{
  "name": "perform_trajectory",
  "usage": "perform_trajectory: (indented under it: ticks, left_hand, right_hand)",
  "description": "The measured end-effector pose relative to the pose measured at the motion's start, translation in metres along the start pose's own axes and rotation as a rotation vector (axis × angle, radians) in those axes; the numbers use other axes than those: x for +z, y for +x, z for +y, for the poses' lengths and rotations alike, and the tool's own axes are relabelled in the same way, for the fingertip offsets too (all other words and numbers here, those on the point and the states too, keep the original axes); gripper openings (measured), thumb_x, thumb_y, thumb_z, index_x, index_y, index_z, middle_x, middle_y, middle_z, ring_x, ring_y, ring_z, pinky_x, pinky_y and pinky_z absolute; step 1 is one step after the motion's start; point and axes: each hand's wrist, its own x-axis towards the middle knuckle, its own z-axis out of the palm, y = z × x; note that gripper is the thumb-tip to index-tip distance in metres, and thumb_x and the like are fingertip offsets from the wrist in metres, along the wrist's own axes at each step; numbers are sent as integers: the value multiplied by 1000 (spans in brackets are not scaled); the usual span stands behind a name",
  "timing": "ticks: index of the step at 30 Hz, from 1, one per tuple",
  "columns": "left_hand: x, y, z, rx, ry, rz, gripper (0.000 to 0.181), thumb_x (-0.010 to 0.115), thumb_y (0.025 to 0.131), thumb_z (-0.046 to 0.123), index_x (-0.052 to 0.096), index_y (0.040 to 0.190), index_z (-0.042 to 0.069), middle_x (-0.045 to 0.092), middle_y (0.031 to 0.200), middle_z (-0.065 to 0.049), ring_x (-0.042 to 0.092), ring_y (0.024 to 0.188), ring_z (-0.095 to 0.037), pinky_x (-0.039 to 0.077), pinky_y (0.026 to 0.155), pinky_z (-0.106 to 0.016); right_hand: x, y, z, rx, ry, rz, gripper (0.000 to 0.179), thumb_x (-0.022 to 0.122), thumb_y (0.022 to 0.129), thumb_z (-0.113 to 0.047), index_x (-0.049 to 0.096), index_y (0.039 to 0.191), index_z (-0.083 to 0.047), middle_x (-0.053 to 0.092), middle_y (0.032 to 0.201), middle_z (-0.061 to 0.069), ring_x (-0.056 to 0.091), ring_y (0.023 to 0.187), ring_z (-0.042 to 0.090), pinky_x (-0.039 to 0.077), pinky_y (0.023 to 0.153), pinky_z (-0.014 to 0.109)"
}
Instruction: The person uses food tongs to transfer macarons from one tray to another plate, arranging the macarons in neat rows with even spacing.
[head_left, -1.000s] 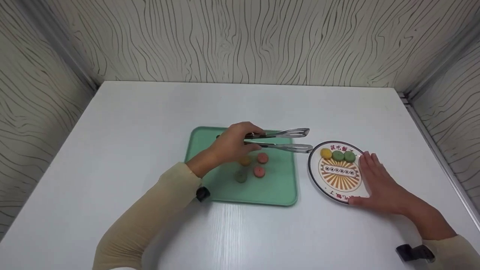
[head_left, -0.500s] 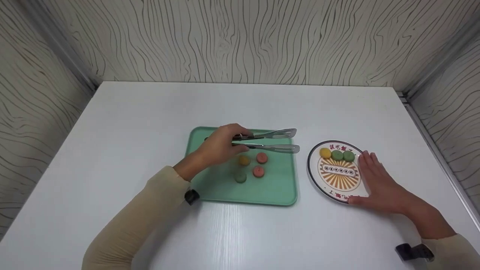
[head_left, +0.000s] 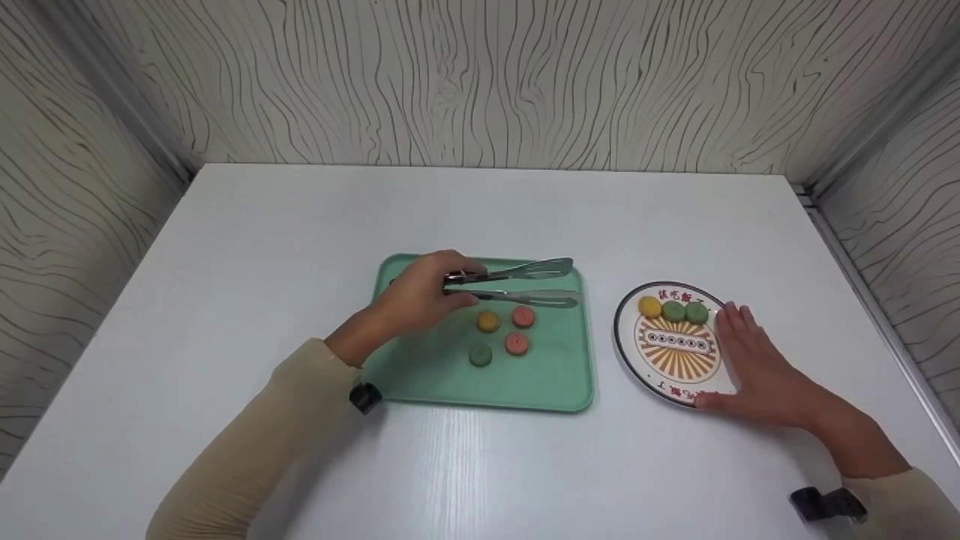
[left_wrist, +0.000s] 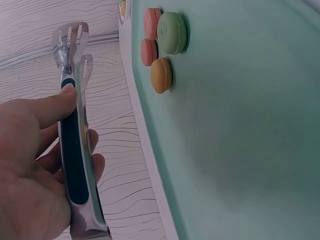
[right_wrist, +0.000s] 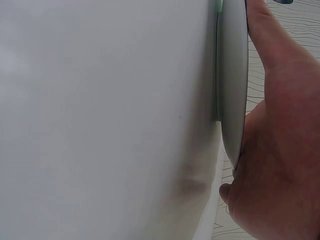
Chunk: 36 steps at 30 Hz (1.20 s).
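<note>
My left hand [head_left: 420, 294] holds metal tongs [head_left: 541, 268] with dark grips over the green tray [head_left: 551, 382]; their two arms are spread apart with nothing between. In the left wrist view the thumb lies on the grip of the tongs [left_wrist: 74, 145], other fingers behind. On the tray sit a yellow macaron [head_left: 488, 322], two pink macarons [head_left: 523, 316] and a green macaron [head_left: 480, 355]. My right hand [head_left: 769, 382] rests against the right rim of a white patterned plate [head_left: 630, 352], fingers extended. Along its far side the plate bears a yellow macaron [head_left: 650, 307] and two green macarons [head_left: 673, 311].
Tray and plate stand apart on a white table [head_left: 480, 472], the plate right of the tray. Wood-grain-patterned panels [head_left: 480, 82] enclose the table at the back and both sides.
My left hand has moved left with the tongs, from near the plate's edge back over the tray. The right hand and plate have stayed put.
</note>
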Motion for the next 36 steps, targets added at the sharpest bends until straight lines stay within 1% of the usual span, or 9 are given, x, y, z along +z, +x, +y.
perform_trajectory:
  ticks: [5, 11, 15, 21, 23, 28, 36]
  left_hand:
    - [-5, -7, -8, 14, -6, -3, 35, 77, 92, 8, 70, 126, 7, 69, 121, -6, 63, 113, -18, 53, 96, -37]
    - [-11, -14, -18, 5, -17, -2, 34, 77, 91, 6, 71, 125, 6, 69, 123, -6, 63, 113, -19, 53, 95, -39]
    - [-16, -20, -24, -13, -31, 10, 36, 78, 89, 3, 71, 124, 4, 69, 122, -8, 64, 112, -21, 53, 94, -41]
    - [-23, -28, -33, -59, -44, 11, 36, 78, 89, 4, 71, 124, 5, 69, 121, -8, 63, 110, -23, 53, 93, -47]
    - [-25, -30, -35, -69, -36, 10, 36, 79, 89, 5, 71, 124, 5, 69, 121, -8, 63, 109, -23, 53, 93, -46]
    - [-28, -34, -42, -72, -21, 8, 36, 79, 88, 5, 72, 123, 5, 69, 118, -9, 62, 106, -24, 53, 92, -44]
    - [-30, -40, -52, -69, -37, -5, 35, 78, 89, 5, 72, 124, 6, 69, 117, -9, 63, 104, -24, 52, 88, -42]
  right_hand:
    - [1, 0, 1, -11, -2, 10, 128, 78, 83, -53, -5, 156, 13, -5, 163, 36, -19, 152, 40, -18, 109, 16]
    - [2, 1, 1, -6, -1, 10, 129, 78, 83, -54, -5, 156, 12, -5, 163, 35, -19, 152, 39, -18, 108, 14]
    - [1, 1, 0, -2, -3, 12, 129, 78, 82, -55, -4, 157, 12, -4, 163, 35, -19, 152, 39, -18, 106, 12]
    - [0, 1, -2, 15, 10, -1, 129, 78, 82, -55, -4, 157, 12, -6, 164, 34, -18, 152, 40, -17, 110, 18]
    - [1, 1, -2, 17, 9, -1, 129, 78, 82, -55, -5, 157, 11, -6, 164, 34, -18, 152, 40, -17, 110, 19]
    - [2, 1, -1, 5, -9, 10, 129, 78, 82, -55, -4, 157, 11, -4, 164, 35, -18, 152, 39, -18, 105, 13]
    - [0, 0, 1, -4, 0, 3, 128, 78, 83, -53, -4, 156, 13, -6, 163, 35, -18, 152, 41, -18, 110, 18]
